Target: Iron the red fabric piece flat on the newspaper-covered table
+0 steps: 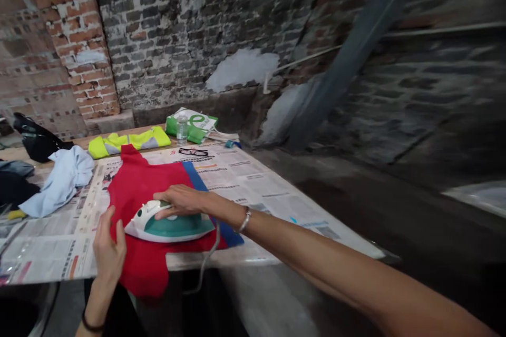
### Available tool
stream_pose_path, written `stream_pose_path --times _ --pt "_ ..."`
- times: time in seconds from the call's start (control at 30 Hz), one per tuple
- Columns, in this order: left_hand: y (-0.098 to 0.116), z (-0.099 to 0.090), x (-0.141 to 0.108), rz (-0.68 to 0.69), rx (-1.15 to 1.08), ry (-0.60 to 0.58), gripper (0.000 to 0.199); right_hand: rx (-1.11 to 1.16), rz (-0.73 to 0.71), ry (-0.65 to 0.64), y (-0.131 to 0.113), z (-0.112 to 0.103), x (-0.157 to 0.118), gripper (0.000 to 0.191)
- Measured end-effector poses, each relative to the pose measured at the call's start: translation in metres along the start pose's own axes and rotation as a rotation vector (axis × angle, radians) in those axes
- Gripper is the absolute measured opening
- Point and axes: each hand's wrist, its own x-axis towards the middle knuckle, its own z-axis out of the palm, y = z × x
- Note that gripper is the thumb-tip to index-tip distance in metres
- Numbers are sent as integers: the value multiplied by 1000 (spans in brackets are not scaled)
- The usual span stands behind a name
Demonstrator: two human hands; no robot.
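A red garment (152,176) with a blue band (229,229) along its right side lies spread on the newspaper-covered table (272,197), its near part hanging over the front edge. My right hand (179,201) is wrapped round the handle of a white and teal clothes iron (174,229), which rests on the red cloth with its tip to the left. From the iron's heel a pale cord (206,260) drops past the table edge. Just left of the tip, my left hand (110,247) is at the cloth's edge, fingers raised and apart, holding nothing.
Along the back are a yellow hi-vis garment (130,140), a clear bottle (182,130), a green and white bag (203,125) and eyeglasses (193,152). Light blue cloth (63,179) and a black bag (37,139) sit at left. A slanted beam (351,58) stands right of the table.
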Motion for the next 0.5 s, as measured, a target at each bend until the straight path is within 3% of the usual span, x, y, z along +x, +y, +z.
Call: stream_pose_path --times 0.1,0.2,0.33,0.5 --pt "-47 19 -1 -22 127 -234 30 16 -37 -12 2 3 -11 25" --pt "-74 23 -19 -35 251 -433 32 25 -42 -35 14 4 -24 26" --pt "-74 17 -35 -61 282 -506 38 -14 86 -29 29 6 -28 32" --pt "-65 15 -33 -102 269 -512 46 -120 287 49 26 14 0 35"
